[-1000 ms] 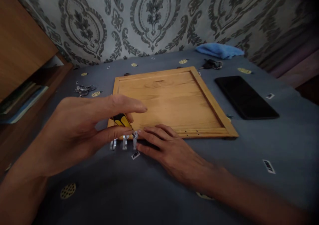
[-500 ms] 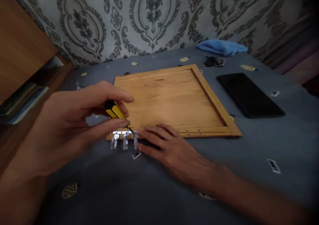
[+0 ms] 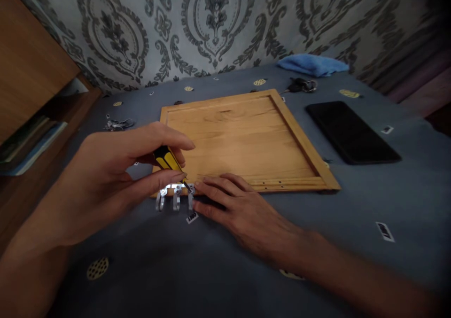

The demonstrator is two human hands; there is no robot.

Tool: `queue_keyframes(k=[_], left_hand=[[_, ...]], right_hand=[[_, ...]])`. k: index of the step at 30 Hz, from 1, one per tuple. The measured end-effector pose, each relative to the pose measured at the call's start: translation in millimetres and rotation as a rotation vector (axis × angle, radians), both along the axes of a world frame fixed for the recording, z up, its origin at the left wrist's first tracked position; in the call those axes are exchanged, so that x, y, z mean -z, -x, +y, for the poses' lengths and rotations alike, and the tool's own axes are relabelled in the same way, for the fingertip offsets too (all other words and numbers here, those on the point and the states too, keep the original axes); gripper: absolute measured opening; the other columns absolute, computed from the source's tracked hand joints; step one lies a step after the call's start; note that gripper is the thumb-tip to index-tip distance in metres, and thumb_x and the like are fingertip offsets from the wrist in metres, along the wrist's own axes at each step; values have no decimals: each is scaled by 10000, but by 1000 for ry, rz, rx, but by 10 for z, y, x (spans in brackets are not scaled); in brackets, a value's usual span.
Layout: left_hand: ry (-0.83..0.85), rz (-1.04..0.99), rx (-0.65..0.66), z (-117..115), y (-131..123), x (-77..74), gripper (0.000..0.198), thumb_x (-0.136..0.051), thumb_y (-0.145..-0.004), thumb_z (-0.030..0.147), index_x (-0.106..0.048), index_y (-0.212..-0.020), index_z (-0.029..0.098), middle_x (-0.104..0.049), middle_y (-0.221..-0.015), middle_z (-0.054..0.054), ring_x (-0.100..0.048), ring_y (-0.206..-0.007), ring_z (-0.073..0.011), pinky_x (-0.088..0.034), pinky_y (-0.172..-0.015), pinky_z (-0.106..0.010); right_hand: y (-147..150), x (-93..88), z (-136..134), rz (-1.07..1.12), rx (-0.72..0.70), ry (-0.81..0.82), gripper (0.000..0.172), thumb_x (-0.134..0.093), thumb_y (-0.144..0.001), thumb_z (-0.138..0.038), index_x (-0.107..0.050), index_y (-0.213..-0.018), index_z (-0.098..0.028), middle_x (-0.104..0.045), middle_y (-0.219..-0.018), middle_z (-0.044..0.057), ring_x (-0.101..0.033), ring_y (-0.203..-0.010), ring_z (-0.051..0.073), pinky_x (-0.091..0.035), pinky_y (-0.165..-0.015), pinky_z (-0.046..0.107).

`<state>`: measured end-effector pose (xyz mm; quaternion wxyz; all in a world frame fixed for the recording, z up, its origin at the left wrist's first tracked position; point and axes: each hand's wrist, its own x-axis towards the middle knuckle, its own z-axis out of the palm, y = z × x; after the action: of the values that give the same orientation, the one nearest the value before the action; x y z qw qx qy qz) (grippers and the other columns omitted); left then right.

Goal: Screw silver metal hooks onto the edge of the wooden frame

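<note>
My left hand (image 3: 112, 177) is closed around a screwdriver with a yellow and black handle (image 3: 167, 159), its tip down at a small metal rack of three hooks (image 3: 175, 195). The rack sits on the near left edge of a wooden framed panel (image 3: 243, 139) that lies flat on the blue-grey cloth. My right hand (image 3: 236, 210) rests flat on the cloth with its fingers stretched out, the fingertips pressing on the panel's near edge right beside the rack.
A black phone (image 3: 350, 132) lies to the right of the panel. Keys (image 3: 301, 85) and a folded blue cloth (image 3: 312, 65) are at the back right, small metal parts (image 3: 118, 124) at the back left. A wooden shelf with books (image 3: 31, 139) stands left.
My left hand's fingers have curled tighter round the screwdriver handle and shifted slightly; the handle has turned between them. My right hand has stayed in place by the hooks.
</note>
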<state>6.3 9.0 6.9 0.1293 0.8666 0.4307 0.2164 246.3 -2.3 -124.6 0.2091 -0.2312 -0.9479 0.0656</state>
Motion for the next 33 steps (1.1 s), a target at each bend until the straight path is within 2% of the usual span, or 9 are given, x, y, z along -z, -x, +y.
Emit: queue_keyframes(k=[6, 11, 16, 20, 28, 33], left_hand=[[15, 90, 39, 12, 34, 5, 313, -619, -971, 384, -651, -1276, 320, -773, -1068, 7, -732, -879, -161, -580, -738, -207], [-8, 120, -11, 10, -1, -1, 248, -598, -968, 363, -664, -1201, 312, -769, -986, 25, -718, -762, -138, -512, -569, -180], [-77, 148, 0, 4, -50, -29, 143, -608, -978, 394, -663, -1061, 290, -745, -858, 67, -681, -641, -101, -457, -561, -183], [-121, 188, -11, -25, -57, -41, 125, -618, -994, 390, -640, -1031, 273, -723, -795, 87, -635, -592, -67, -397, -546, -177], [-133, 203, -9, -61, -108, -51, 129, -624, -995, 395, -604, -991, 267, -699, -716, 101, -672, -603, -83, -420, -552, -182], [-109, 147, -41, -58, -81, -63, 134, -656, -971, 397, -652, -979, 263, -708, -735, 95, -652, -593, -71, -423, -526, -164]], right_hand=[[4, -13, 0, -8, 10, -7, 348, -573, -999, -148, -644, -1333, -217, -639, -1419, 86, -513, -1344, 270, -438, -1103, 497], [4, -2, -2, 9, 2, -17, 339, -583, -999, -154, -647, -1329, -191, -632, -1425, 101, -531, -1320, 284, -448, -1094, 493], [4, -5, 2, 14, -2, -10, 327, -567, -1012, -162, -647, -1327, -201, -634, -1424, 93, -529, -1324, 281, -448, -1095, 498], [3, -19, 1, 13, -1, 8, 314, -564, -1017, -180, -650, -1319, -202, -640, -1414, 93, -526, -1333, 275, -443, -1101, 499], [-10, 15, 1, 41, -5, -7, 335, -588, -992, -166, -648, -1320, -196, -647, -1402, 97, -518, -1338, 282, -439, -1101, 495], [-13, 40, 2, 25, 8, -20, 372, -589, -976, -134, -645, -1331, -231, -651, -1403, 85, -510, -1354, 262, -427, -1110, 486]])
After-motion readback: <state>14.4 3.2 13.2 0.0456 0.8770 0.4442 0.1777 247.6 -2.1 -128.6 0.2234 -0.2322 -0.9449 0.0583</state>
